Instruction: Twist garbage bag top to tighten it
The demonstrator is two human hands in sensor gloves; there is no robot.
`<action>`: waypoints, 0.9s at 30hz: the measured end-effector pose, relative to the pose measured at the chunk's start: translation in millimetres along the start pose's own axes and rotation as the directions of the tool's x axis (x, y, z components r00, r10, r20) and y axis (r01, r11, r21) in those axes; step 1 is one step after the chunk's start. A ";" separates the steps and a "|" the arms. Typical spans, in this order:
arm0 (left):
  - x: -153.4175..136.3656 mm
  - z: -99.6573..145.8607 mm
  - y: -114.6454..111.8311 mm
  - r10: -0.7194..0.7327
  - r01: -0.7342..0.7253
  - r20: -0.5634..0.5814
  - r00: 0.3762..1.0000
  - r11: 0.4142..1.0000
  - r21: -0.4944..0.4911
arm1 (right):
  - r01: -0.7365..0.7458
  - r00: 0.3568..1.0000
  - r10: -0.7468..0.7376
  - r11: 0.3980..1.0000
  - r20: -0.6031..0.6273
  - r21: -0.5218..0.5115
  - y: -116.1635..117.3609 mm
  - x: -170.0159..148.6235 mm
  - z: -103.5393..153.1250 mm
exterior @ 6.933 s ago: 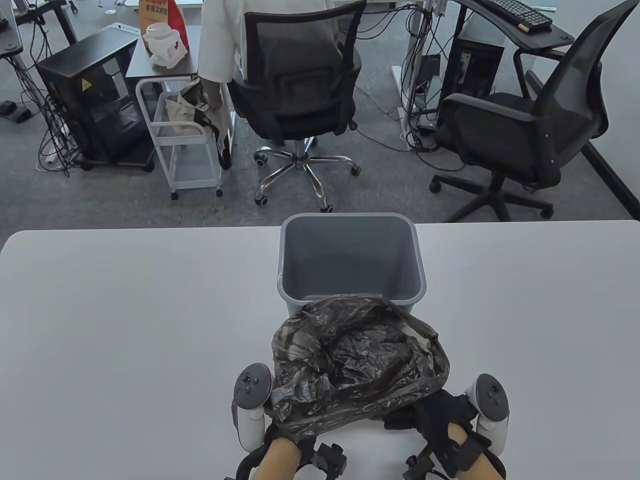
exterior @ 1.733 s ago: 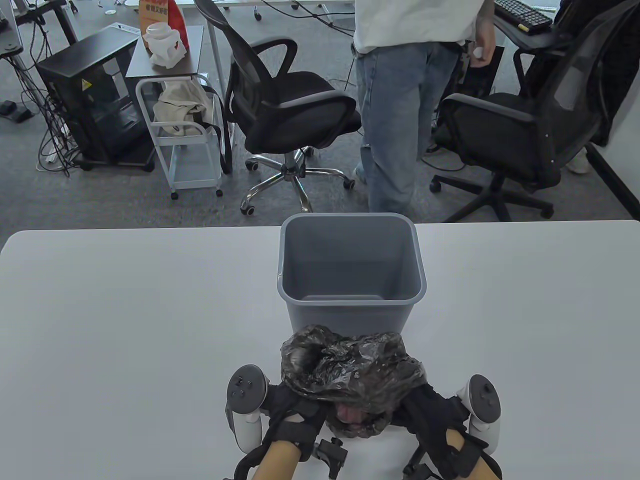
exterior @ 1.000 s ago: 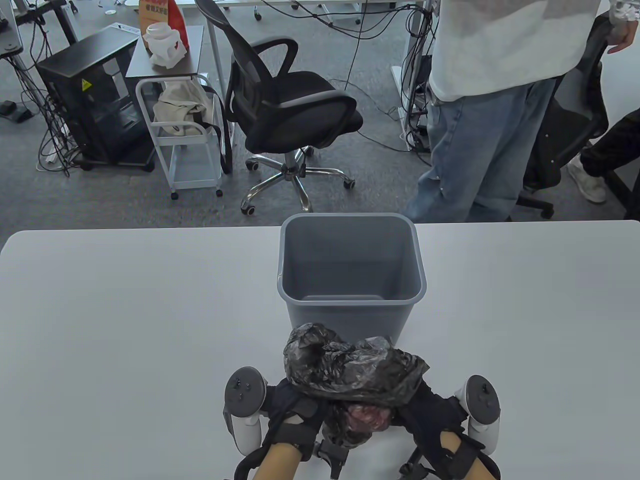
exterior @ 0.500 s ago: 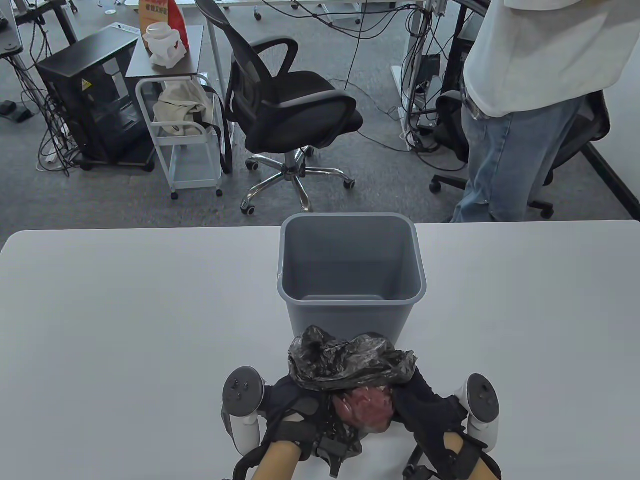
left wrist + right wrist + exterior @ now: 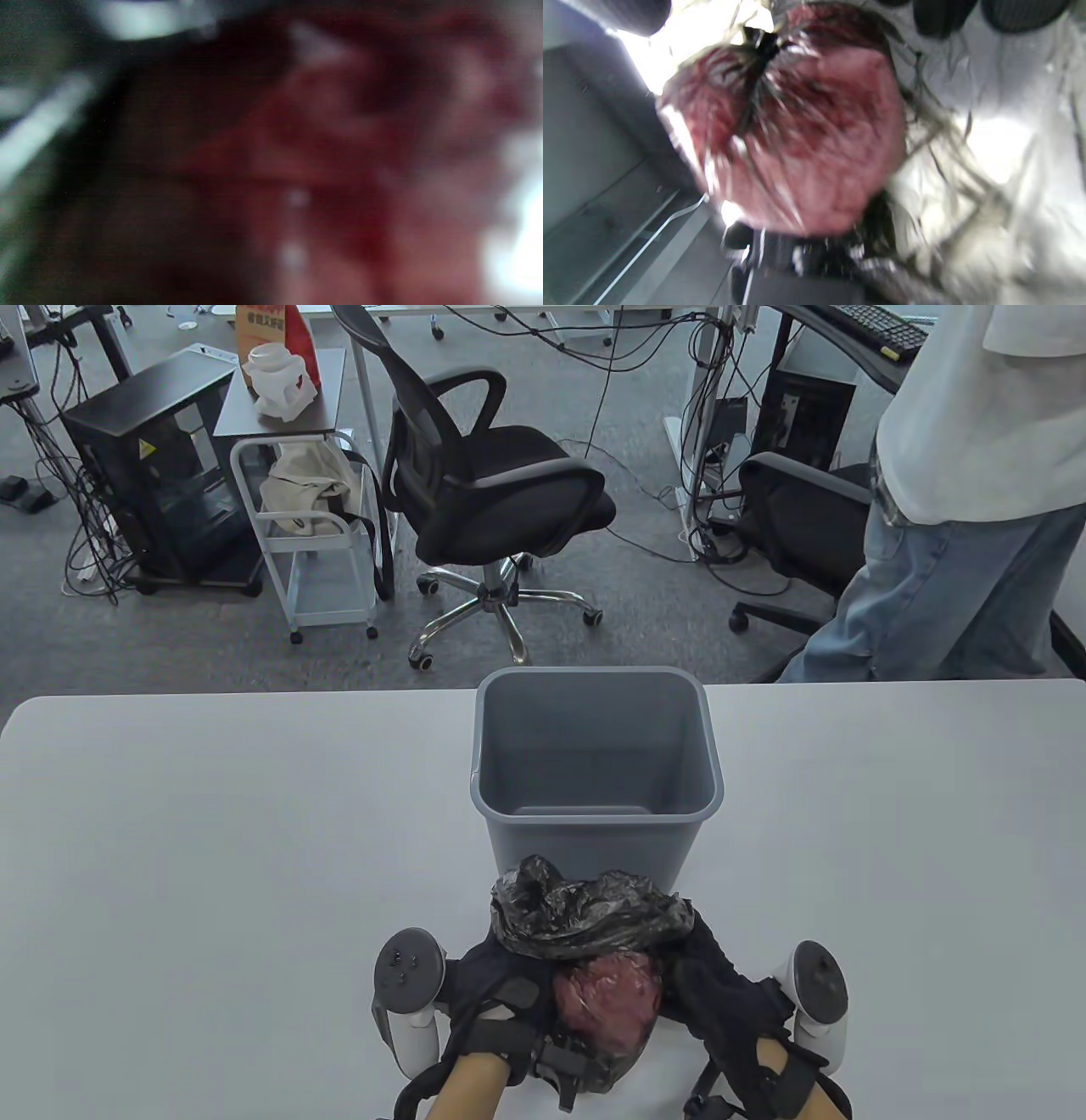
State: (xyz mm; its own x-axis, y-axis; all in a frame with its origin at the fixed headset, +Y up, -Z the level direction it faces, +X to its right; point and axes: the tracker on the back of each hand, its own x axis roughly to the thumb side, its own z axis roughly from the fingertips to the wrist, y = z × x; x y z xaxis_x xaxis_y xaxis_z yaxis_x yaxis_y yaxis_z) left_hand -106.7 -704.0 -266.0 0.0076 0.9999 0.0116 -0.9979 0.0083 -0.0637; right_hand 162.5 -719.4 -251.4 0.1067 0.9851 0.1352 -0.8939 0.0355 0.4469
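Office floor with grey carpet lies behind the white table (image 5: 212,831), and on it stand, from left to right, a black computer case (image 5: 148,470), a white trolley (image 5: 318,551), a black swivel chair (image 5: 492,475) and a person in jeans (image 5: 959,526) at the right edge.

On the table, in the middle of its width, a grey bin (image 5: 594,768) stands upright. Just in front of it, at the near edge of the table, is the black garbage bag (image 5: 585,912). Its loose top is gathered into a crumpled bunch that touches the front wall of the bin. Below the bunch the thin plastic is stretched tight over a round reddish content (image 5: 609,994).

The left hand (image 5: 492,997) grips the bag on its left side, with the fingers curled into the plastic. The left wrist view is too blurred; only dark and red patches show there.

The right hand (image 5: 721,993) grips the bag on its right side, also with curled fingers. In the right wrist view the reddish lump (image 5: 797,140) fills the centre, the plastic is drawn to a dark twisted point above it, and gloved fingertips (image 5: 941,17) hang at the top edge.
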 end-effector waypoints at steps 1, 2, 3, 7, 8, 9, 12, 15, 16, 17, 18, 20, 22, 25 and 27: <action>0.0 0.2 -1.1 0.010 -0.010 -0.005 1.000 1.000 -0.005 | -0.026 1.000 0.026 0.999 0.009 0.038 2.1 2.3 -0.7; 0.2 0.2 -2.2 0.011 -0.011 -0.003 1.000 1.000 -0.015 | -0.045 0.999 0.044 0.998 0.014 0.052 3.1 2.9 -1.4; 0.8 -0.2 -3.9 0.006 -0.005 0.008 1.000 0.999 -0.041 | -0.070 0.998 0.069 0.996 0.008 0.047 3.6 2.8 -1.8; 4.5 -3.4 -4.9 -0.001 0.011 0.085 0.996 0.993 -0.120 | 0.073 0.993 -0.079 0.994 -0.090 -0.077 -1.5 -9.5 1.8; 4.6 -4.3 -4.4 0.037 -0.026 0.094 0.995 0.992 -0.121 | 0.156 0.976 -0.166 0.984 -0.139 -0.084 -2.6 -13.2 2.4; 4.5 -4.6 -4.5 0.073 -0.061 0.092 0.993 0.990 -0.127 | 0.177 0.969 -0.185 0.982 -0.162 -0.067 -2.9 -14.9 3.0; 2.2 -3.5 -5.0 0.103 -0.096 0.063 0.993 0.990 -0.100 | 0.129 0.979 -0.132 0.991 -0.153 -0.031 -2.2 -15.8 2.2; 0.7 -2.1 -3.5 0.063 -0.061 0.044 0.997 0.998 -0.033 | 0.036 0.997 -0.038 0.999 -0.066 -0.029 1.4 -9.1 1.2; 0.5 -2.1 -2.5 0.053 -0.052 0.045 0.998 0.998 -0.022 | 0.031 0.999 -0.031 1.000 -0.033 -0.006 2.7 -6.6 -0.1; 0.5 -1.6 -0.9 0.038 -0.038 0.041 0.998 0.999 0.000 | 0.023 1.000 -0.023 0.999 -0.003 0.035 4.0 -2.6 -0.9; 0.2 -1.1 0.3 0.021 -0.022 0.036 0.999 1.000 0.019 | 0.005 1.000 -0.007 0.998 0.023 0.065 5.3 1.0 -1.8; -0.6 -0.2 0.6 0.024 -0.025 0.032 0.999 0.999 0.036 | -0.061 0.997 0.057 0.994 0.049 0.086 6.9 5.5 -2.3; -0.4 -0.5 -2.2 0.050 -0.050 0.030 0.998 0.999 -0.002 | -0.108 0.994 0.106 0.993 0.028 0.041 6.0 5.1 -2.5; 2.7 -6.6 -7.9 0.097 -0.084 0.066 0.993 0.980 -0.181 | -0.046 0.997 0.039 0.992 -0.060 -0.121 -4.6 -5.4 2.1; 2.9 -7.7 -8.7 0.097 -0.074 0.087 0.992 0.970 -0.232 | 0.130 0.986 -0.142 0.984 -0.090 -0.123 -7.8 -10.7 2.4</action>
State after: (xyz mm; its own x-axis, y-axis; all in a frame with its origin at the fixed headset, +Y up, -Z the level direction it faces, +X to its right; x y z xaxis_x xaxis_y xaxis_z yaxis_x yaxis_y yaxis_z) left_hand -97.5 -701.1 -273.0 -0.0944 0.9912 0.0923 -0.9538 -0.0635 -0.2937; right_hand 169.4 -730.7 -254.2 0.1927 0.9812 -0.0102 -0.9191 0.1842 0.3483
